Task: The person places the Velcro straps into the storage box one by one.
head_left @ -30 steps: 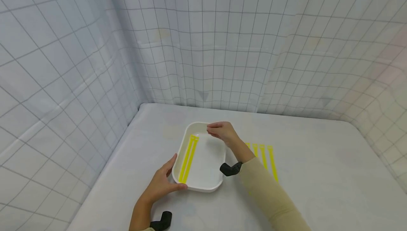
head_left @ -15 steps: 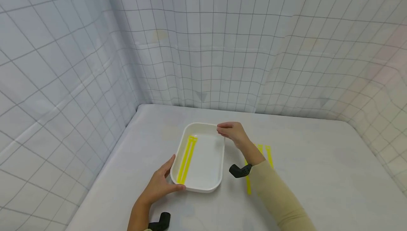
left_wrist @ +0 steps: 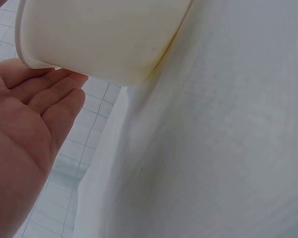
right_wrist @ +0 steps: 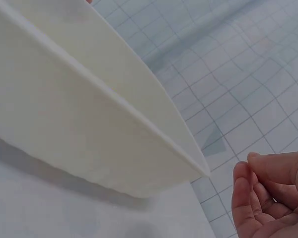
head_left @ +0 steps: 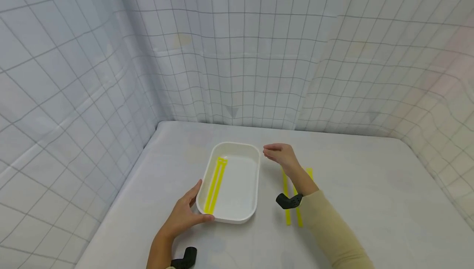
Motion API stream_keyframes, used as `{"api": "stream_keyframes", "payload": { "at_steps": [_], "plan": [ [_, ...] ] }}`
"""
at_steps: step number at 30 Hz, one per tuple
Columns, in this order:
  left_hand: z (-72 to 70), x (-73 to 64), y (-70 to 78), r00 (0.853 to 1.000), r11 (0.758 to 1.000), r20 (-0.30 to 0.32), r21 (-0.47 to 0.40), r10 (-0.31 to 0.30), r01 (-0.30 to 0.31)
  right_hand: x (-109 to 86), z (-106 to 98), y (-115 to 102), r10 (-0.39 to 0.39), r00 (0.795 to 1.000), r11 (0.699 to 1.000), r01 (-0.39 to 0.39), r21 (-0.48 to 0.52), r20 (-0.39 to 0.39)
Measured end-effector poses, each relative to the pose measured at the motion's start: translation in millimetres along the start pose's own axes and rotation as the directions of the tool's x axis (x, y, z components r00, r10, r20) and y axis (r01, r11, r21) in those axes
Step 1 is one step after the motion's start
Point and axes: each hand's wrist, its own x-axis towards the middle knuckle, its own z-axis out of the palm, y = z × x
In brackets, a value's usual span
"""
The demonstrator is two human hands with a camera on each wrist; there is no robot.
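White tray [head_left: 237,193] stands on the surface [head_left: 381,186] between the hands; the left hand [head_left: 183,213] holds its near corner between thumb and fingers. The right forearm [head_left: 331,228] crosses above the loose yellow strips [head_left: 288,218]. Inside the tray, two yellow strips [head_left: 219,186] lie side by side, towards the left hand. The right hand [head_left: 282,154], fingers bent and thumb tip against them, holds nothing just beside the far corner. Behind both hands hangs gridded cloth [head_left: 237,55]. The forearm hides how many loose strips there are.
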Motion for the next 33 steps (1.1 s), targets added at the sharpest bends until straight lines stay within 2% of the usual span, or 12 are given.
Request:
{"api": "stream_keyframes", "payload": {
  "at_steps": [12, 16, 21, 28, 33],
  "plan": [
    [-0.1, -0.7, -4.6, 1.0, 1.0, -0.008, -0.009, 0.024, -0.024, -4.9, -20.8, 16.7, 0.02, 0.999, 0.999, -0.018, -0.051, 0.027],
    [0.8, -0.2, -6.6, 1.0, 1.0, -0.005, -0.006, 0.031, -0.031, -6.5, -27.5, 21.5, 0.033, 0.999, 0.994, -0.035, -0.106, -0.018],
    [0.3, 1.2, -8.4, 0.999, 0.999, -0.009, -0.016, 0.034, -0.034, -7.2, -34.2, 24.3, 0.011, 0.998, 0.993, -0.018, -0.117, -0.06],
    [3.7, 9.3, -36.9, 1.0, 1.0, -0.006, 0.0, 0.001, -0.001, -3.3, -39.5, 30.9, 0.057, 0.989, 0.986, -0.078, -0.145, -0.137],
    [4.6, 10.9, -42.9, 1.0, 1.0, 0.006, -0.013, 0.008, -0.008, -3.9, -42.5, 39.0, 0.093, 0.971, 0.968, -0.139, -0.208, -0.218]
  ]
}}
